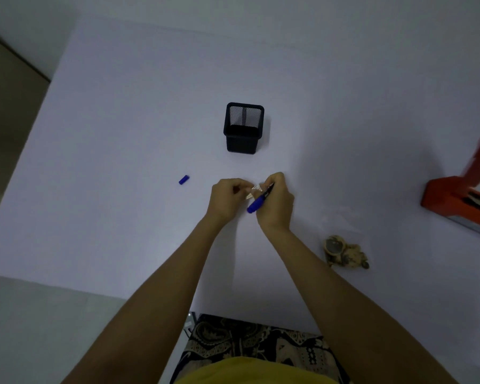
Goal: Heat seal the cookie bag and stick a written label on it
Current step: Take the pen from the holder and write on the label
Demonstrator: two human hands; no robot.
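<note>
Head view over a white bench. Left hand and right hand meet at centre, both pinching a small pale paper label between their fingertips; its writing cannot be read. The right hand also grips a blue marker pen, uncapped, tip pointing away from the person. The marker's blue plastic cap lies apart to the left. A black square mesh pen holder stands upright beyond the hands. A clear cookie bag lies near the right forearm; an orange heat sealer sits at the right edge.
</note>
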